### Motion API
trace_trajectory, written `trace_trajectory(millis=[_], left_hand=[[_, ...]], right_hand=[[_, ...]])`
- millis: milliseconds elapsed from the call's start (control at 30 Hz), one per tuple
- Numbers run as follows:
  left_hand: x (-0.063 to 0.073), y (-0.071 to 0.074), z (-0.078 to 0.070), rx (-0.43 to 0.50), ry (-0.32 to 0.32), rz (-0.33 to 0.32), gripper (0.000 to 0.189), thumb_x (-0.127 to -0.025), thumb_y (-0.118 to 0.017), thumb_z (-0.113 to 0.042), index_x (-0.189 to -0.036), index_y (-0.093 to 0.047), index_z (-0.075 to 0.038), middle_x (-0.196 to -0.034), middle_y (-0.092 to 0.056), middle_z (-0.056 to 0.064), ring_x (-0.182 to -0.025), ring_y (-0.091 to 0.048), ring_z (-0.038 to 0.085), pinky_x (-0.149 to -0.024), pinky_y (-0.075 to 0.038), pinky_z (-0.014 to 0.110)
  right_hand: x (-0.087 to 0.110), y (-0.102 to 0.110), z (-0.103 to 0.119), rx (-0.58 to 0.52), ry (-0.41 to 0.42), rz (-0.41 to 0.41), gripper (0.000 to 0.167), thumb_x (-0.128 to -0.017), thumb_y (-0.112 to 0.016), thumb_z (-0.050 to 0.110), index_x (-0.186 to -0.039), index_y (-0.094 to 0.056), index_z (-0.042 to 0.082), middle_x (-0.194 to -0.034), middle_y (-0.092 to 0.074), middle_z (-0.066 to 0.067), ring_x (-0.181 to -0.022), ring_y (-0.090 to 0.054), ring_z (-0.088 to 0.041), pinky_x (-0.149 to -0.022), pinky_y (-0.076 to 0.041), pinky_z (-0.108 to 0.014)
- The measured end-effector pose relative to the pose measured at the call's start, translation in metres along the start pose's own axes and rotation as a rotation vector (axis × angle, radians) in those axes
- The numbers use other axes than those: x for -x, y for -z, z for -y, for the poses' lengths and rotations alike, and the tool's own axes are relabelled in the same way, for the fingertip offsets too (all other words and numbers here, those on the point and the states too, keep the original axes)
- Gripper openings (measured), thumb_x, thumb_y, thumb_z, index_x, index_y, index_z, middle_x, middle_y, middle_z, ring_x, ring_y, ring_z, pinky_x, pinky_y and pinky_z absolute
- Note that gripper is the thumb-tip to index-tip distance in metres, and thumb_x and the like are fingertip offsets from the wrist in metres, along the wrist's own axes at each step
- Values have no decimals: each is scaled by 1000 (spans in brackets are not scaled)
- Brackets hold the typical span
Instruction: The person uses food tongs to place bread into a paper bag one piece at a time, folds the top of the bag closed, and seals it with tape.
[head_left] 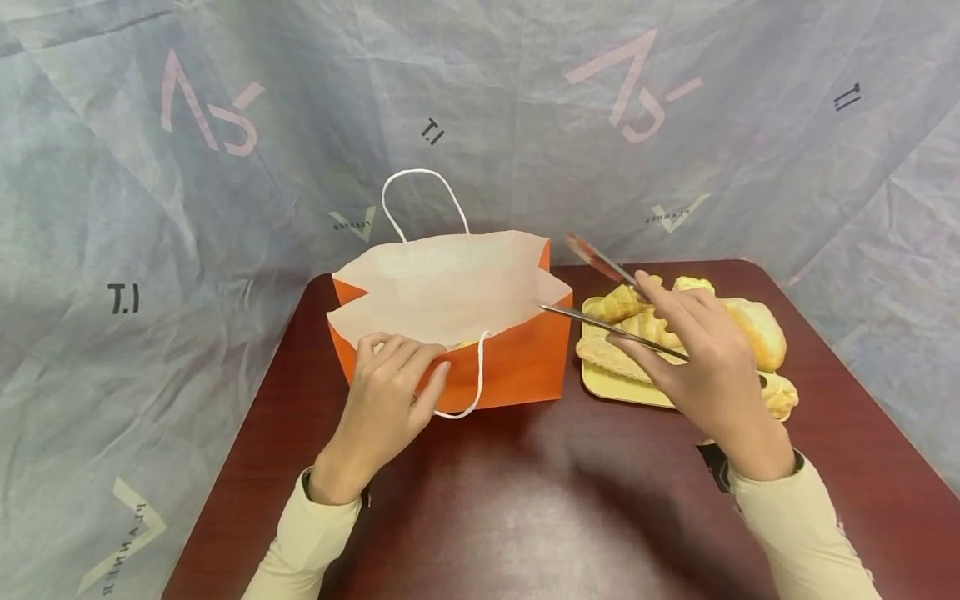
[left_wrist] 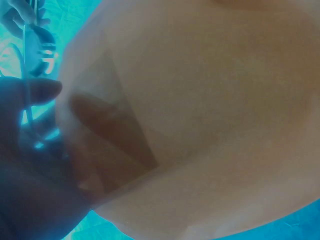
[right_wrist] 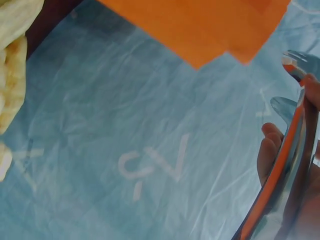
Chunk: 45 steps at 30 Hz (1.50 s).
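Observation:
An orange paper bag with a white inside and white cord handles stands on the table, its mouth spread wide. My left hand grips its front rim, fingers over the inside and thumb on the outside. Metal tongs are held in my right hand, their two arms apart and nothing between the tips. The tips point at the bag's right side. A small bit of yellow shows just inside the front rim; the rest of the bag's contents is hidden.
Right of the bag, a yellow tray holds several breads, including a croissant and a round bun; my right hand partly covers them. The dark red table ends at a grey cloth backdrop.

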<state>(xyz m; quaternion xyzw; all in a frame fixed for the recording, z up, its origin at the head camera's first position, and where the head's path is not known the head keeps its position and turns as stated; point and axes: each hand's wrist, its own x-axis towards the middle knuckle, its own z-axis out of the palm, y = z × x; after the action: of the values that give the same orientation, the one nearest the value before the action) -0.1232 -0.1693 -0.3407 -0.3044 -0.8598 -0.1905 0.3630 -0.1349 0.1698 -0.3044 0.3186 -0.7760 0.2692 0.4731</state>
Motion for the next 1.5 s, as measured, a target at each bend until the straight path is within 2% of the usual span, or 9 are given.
trace_trajectory(millis=[200,467,533,700,833,933,1100,1333,1500], left_hand=[[-1,-1,2,10,-4,-5,18,-96,-60,-21,-98,-72,-8,-89,-71,5,-83,-62,23,-91,-36,48],[1,2,5,3,-3,-5,19,-96,-60,-20,-100,-73,-7,-90,-71,6,-83,-62,23,-90,-36,48],[2,3,6,2,0,-5,19,-96,-60,-21,-100,-73,-7,-90,-71,6,-84,-62,24,-90,-36,48],[5,2,6,1,3,-16,19,-95,-60,-20,-100,-72,-6,-90,-71,6,-84,-62,24,-89,-36,49],[6,0,7,7,-4,-28,18,-94,-61,-19,-99,-72,-6,-88,-71,7,-83,-62,25,-88,-36,50],[6,-1,7,13,-11,-39,18,-94,-62,-18,-99,-72,-5,-87,-70,8,-82,-62,25,-87,-36,50],[5,-2,6,11,-18,-42,18,-94,-61,-19,-99,-72,-5,-86,-70,8,-81,-61,25,-87,-36,50],[6,-1,5,7,-10,-34,18,-94,-62,-18,-98,-72,-5,-86,-70,8,-81,-61,25,-87,-36,50],[6,-1,6,5,-9,-24,19,-95,-61,-20,-99,-72,-5,-87,-70,8,-81,-62,26,-87,-36,50]], right_hand=[[11,20,-16,119,-63,-40,59,-91,-65,53,-129,-67,8,-86,-71,-13,-63,-55,-24,-64,-37,-33],[39,45,-33,268,-164,109,65,-92,-57,62,-133,-65,12,-93,-70,-11,-59,-48,-16,-53,-32,-25],[45,51,-35,295,-196,152,64,-88,-65,58,-133,-65,13,-93,-71,-10,-59,-49,-15,-49,-31,-24],[59,67,-44,359,-269,262,67,-71,-84,38,-131,-66,16,-69,-62,0,-51,-43,-8,-41,-28,-25],[72,76,-50,391,-306,285,68,-81,-68,65,-124,-68,11,-65,-60,-3,-48,-43,-13,-40,-28,-29],[83,81,-53,397,-336,302,68,-81,-69,64,-121,-69,10,-69,-64,-8,-49,-50,-21,-39,-29,-31],[98,79,-57,407,-370,373,64,-63,-91,26,-121,-69,12,-66,-60,-9,-51,-50,-23,-39,-30,-34],[114,64,-72,383,-416,589,63,-69,-88,26,-126,-67,9,-103,-70,-21,-82,-63,-41,-50,-46,-58],[123,52,-79,368,-387,626,61,-69,-88,26,-124,-67,10,-100,-72,-18,-86,-64,-41,-54,-48,-59]])
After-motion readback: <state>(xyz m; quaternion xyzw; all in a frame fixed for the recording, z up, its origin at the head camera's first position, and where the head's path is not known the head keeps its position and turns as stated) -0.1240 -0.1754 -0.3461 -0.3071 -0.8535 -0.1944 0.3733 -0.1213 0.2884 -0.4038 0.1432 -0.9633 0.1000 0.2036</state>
